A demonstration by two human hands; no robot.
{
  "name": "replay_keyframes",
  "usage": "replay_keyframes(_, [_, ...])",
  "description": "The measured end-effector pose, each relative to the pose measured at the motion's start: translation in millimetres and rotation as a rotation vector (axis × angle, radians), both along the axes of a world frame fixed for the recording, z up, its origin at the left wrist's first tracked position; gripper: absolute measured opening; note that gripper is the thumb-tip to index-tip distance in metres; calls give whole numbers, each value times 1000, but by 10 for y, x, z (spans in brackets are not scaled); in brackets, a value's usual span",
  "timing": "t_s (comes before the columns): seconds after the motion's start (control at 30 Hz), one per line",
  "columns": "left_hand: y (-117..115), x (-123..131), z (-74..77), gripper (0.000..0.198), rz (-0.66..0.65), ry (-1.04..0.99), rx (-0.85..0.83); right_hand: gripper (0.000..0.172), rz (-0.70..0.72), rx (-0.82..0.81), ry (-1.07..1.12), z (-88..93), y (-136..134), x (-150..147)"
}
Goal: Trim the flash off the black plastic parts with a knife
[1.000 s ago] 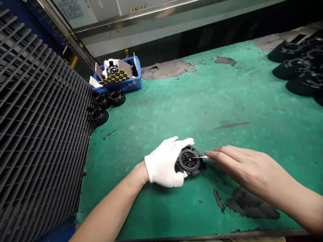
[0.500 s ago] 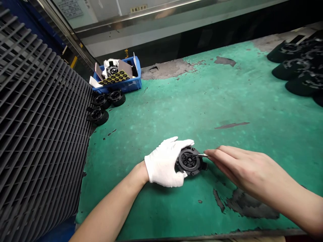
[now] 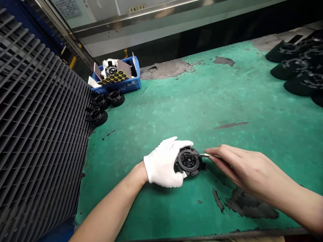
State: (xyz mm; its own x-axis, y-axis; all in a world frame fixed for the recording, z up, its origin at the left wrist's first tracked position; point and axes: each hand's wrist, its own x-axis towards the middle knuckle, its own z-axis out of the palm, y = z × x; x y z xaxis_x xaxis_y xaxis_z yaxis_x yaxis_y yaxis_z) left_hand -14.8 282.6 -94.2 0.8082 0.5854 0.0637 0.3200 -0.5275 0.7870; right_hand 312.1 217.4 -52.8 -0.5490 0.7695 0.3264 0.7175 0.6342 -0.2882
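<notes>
My left hand (image 3: 165, 163), in a white glove, is wrapped round the left side of a round black plastic part (image 3: 189, 160) above the green tabletop. The part's ribbed face with a small square centre is turned up, and a tab sticks out at its lower right. Bare and pinched closed, my right hand (image 3: 243, 166) grips a thin metal tool (image 3: 200, 155) that looks like tweezers. Its tip reaches over the ribbed face; whether it touches or holds anything there is too small to tell.
At the back left stands a blue bin (image 3: 128, 85) with black parts and a yellow-black sticker sheet. Several black round parts (image 3: 96, 116) sit before it. More black parts (image 3: 302, 82) crowd the far right. A grey grid rack (image 3: 45, 127) borders the left. The green table (image 3: 156, 114) has worn patches.
Almost nothing differs. My right hand and the tool have shifted very slightly; the left hand keeps its hold on the black part.
</notes>
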Motion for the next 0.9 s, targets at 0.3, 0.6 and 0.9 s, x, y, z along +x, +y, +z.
replay_keyframes(0.3, [-5, -16, -66, 107, -7, -18, 46, 21, 19, -92, 73, -46, 34, 42])
replay_keyframes(0.6, [-13, 17, 10, 108, 9, 42, 7, 46, 190, 16, -40, -196, -29, -32])
replay_keyframes(0.9, [9, 0, 13, 107, -16, 13, 18, 59, 93, 34, -57, -399, -208, -11])
